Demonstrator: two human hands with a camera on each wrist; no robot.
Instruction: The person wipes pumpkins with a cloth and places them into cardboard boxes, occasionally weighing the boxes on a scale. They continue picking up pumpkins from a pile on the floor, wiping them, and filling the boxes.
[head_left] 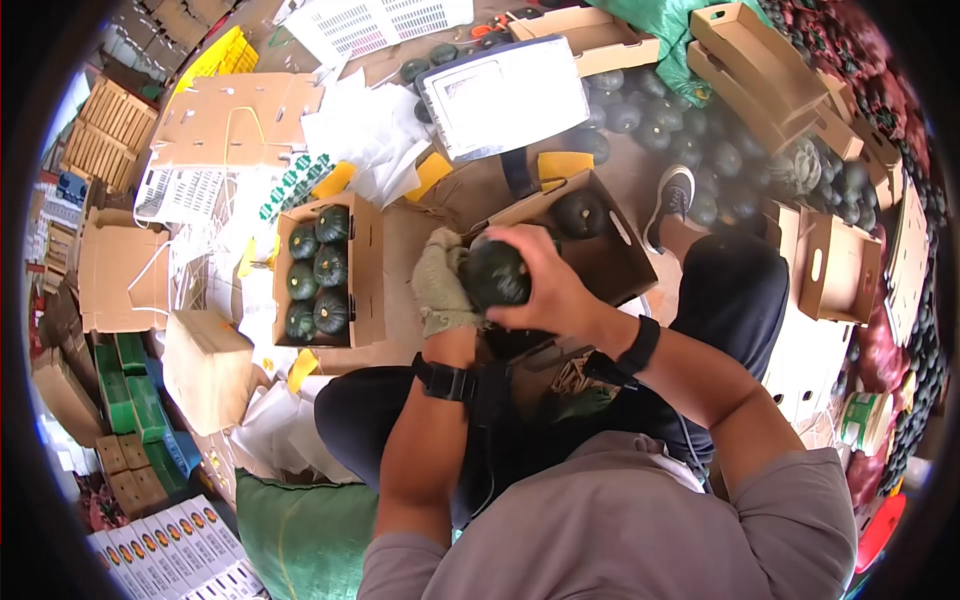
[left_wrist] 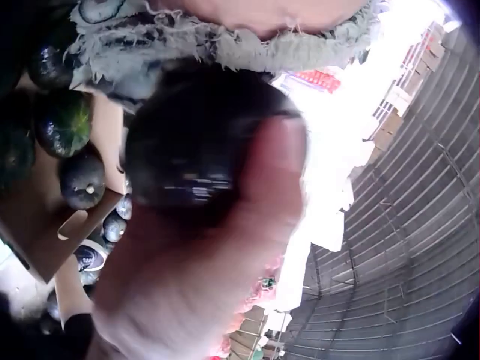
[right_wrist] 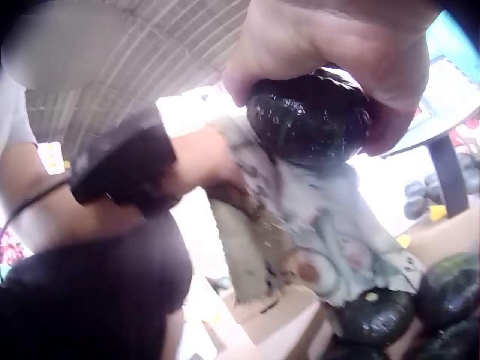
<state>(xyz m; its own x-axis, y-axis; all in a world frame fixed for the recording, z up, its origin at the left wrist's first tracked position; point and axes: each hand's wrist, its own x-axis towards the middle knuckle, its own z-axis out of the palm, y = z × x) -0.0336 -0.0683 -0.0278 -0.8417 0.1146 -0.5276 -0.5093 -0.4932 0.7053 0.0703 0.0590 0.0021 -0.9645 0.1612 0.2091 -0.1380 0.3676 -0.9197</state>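
- Foremost, right hand (head_left: 553,287): curled round dark squash (head_left: 496,275) above open carton (head_left: 615,258), apparently for control.
- Left hand (head_left: 442,285), gloved: against squash, seemingly steadying; finger curl unclear.
- Box (head_left: 369,285) left of carton: six squashes (head_left: 331,265) rowed snugly, presumably against rolling.
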